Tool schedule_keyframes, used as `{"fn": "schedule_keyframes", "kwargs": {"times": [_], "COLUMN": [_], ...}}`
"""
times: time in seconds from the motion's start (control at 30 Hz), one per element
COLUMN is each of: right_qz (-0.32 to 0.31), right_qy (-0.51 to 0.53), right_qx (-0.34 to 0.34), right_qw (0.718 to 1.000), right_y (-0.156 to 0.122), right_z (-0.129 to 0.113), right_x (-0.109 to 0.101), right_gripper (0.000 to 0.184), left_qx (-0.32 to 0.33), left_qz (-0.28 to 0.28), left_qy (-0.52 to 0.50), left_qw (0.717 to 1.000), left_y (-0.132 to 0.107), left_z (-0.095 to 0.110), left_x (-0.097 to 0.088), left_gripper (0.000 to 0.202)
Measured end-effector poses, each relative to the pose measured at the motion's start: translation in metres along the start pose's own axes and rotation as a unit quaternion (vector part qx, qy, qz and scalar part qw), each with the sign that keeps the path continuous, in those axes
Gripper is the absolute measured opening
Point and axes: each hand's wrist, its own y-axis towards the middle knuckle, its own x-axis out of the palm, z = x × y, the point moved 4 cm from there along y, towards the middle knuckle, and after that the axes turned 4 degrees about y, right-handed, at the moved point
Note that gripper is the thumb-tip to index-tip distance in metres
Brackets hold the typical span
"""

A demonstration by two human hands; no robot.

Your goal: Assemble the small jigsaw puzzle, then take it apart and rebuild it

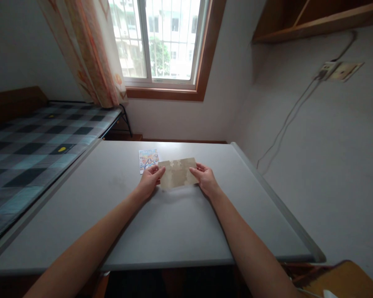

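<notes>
Head cam: my left grip and right grip each pinch a short end of the tan board, one per side to keep it steady just over the bench. A colourful card lies flat beside it.

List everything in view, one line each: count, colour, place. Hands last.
grey flat-topped table: 1, grey, centre, against the right wall
tan mottled rectangular card: 1, tan, just above the table's far middle, held at both short edges
colourful printed picture card: 1, multicoloured, flat on the table, behind the tan card on its left
blue-and-black checked bed mat: 1, left of the table
orange-patterned cloth curtain: 1, cream and orange, left of the window
wood-framed barred window: 1, brown frame, far wall
brown wooden wall shelf: 1, top right
white wall socket: 1, right wall, with cables hanging from it
left hand: 1, bare, on the card's left edge
right hand: 1, bare, on the card's right edge
</notes>
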Motion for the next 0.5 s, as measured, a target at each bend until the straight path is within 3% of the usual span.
{"fn": "schedule_keyframes", "kwargs": {"times": [0.13,0.23,0.3,0.4,0.5], "right_qz": [0.006,0.006,0.026,0.076,0.078], "right_qy": [-0.081,-0.169,-0.237,-0.295,-0.281], "right_qx": [-0.070,-0.140,-0.200,-0.260,-0.257], "right_qw": [0.994,0.976,0.950,0.916,0.921], "right_y": [0.001,0.001,0.001,0.002,0.007], "right_z": [-0.006,-0.013,-0.019,-0.025,-0.026], "right_x": [-0.003,-0.004,-0.007,-0.014,-0.023], "right_gripper": [0.034,0.025,0.016,0.009,0.016], "left_qx": [0.098,0.232,0.328,0.427,0.480], "left_qz": [0.030,0.044,0.013,-0.088,-0.142], "left_qy": [0.079,0.177,0.269,0.394,0.479], "left_qw": [0.992,0.955,0.905,0.809,0.721], "left_y": [-0.001,-0.004,-0.008,-0.014,-0.018], "left_z": [0.012,0.026,0.033,0.033,0.027], "left_x": [-0.003,-0.006,-0.005,0.001,0.006], "left_gripper": [0.033,0.022,0.011,0.017,0.021]}}
